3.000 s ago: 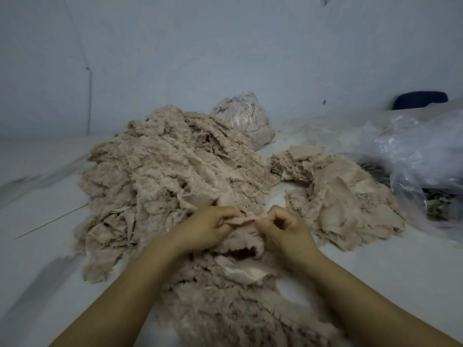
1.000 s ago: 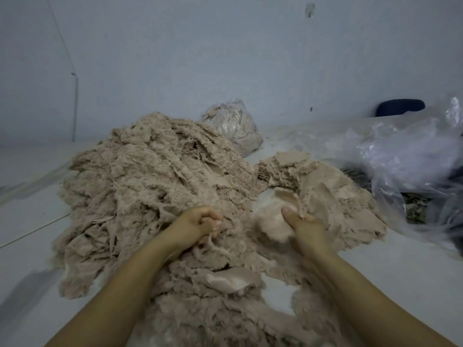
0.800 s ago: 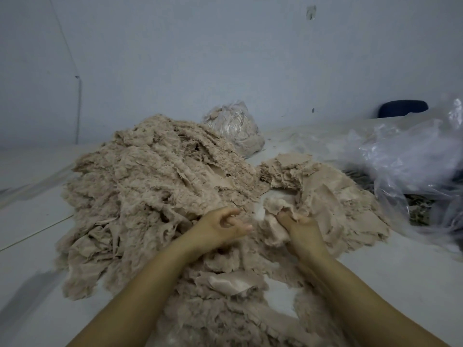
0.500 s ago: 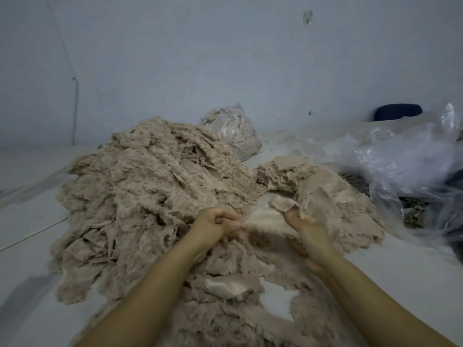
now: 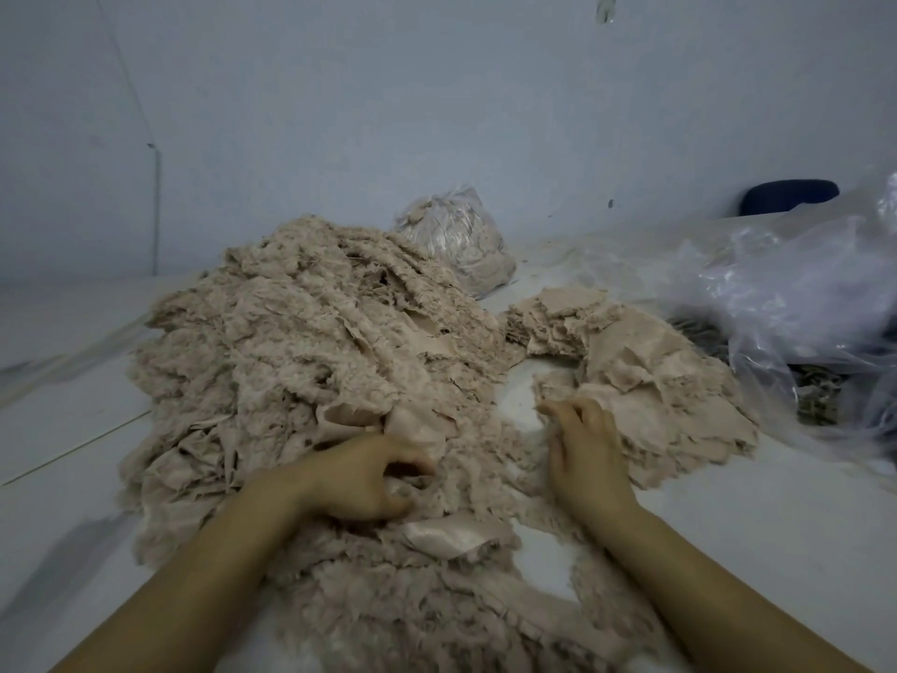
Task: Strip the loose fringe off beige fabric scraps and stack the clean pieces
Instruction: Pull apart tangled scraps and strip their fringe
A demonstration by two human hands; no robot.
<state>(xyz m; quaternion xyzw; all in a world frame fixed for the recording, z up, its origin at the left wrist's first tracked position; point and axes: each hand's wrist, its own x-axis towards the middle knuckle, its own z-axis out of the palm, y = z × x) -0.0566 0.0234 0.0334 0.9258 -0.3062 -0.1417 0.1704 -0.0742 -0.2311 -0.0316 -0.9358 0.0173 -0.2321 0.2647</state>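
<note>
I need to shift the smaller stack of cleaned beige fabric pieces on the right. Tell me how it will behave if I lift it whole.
The smaller stack of cleaned beige fabric pieces looks thin and creased, so it will probably flop and sag. The pieces lie loose and uneven, so some will likely slide off. It is probably light for its bulk.

Left hand (image 5: pixel 361 480) curled, fingers bent under — right hand (image 5: pixel 585 446) flat, palm down.

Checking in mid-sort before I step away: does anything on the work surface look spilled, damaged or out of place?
Nothing stands out. The big frayed pile sits left, the flatter stack of cleaner pieces right, with bare surface between them. The left hand digs into scraps; the right hand rests at the stack's edge.
</note>
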